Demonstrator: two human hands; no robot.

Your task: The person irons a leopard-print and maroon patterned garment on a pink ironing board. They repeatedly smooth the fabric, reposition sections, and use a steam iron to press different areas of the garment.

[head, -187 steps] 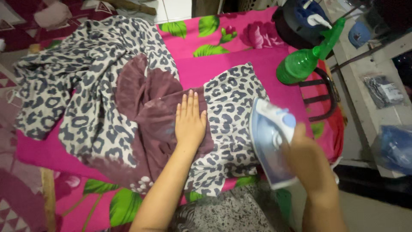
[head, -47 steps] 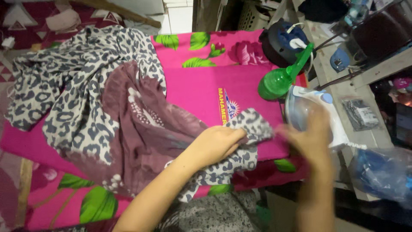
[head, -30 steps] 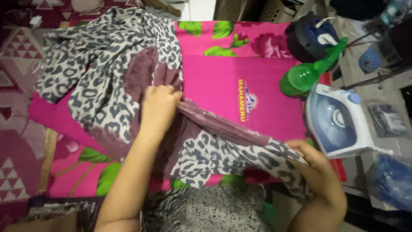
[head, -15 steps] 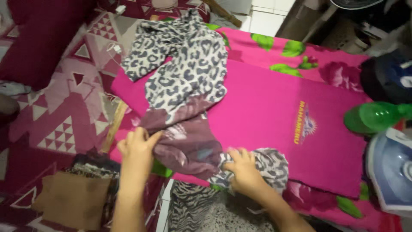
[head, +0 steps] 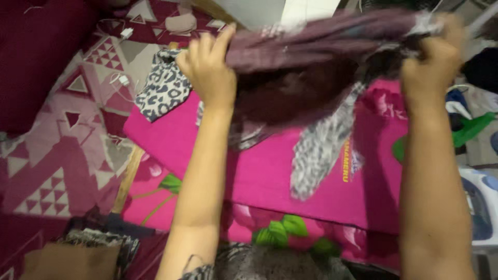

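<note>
**Garment held up and stretched between two hands**

Nearest the camera, at the bottom edge, lies a patch of grey leopard-print cloth point(head: 280, 264), seemingly worn by the person, and both forearms rise from there. Just beyond it spreads the pink flowered ironing cover point(head: 270, 176), bare in the middle, which suggests the garment has been taken off it to be turned or shaken out. At the right edge, near the cover, a blue and white iron point(head: 480, 207) is parked off the cloth, and a green bottle point(head: 469, 132) shows behind the right forearm.

Higher up, the left hand point(head: 210, 72) has its fingers curled tight over one end of the maroon and leopard-print garment point(head: 306, 78), while the right hand point(head: 433, 57) is clenched on the other end. The garment hangs in the air between them, pulled taut along its top edge, with a spotted tail drooping toward the cover; one corner trails off the cover's far left. The picture is blurred.

Farthest away, a patterned maroon mat point(head: 62, 145) covers the floor, with a white charger cable point(head: 122, 78) on it.
</note>
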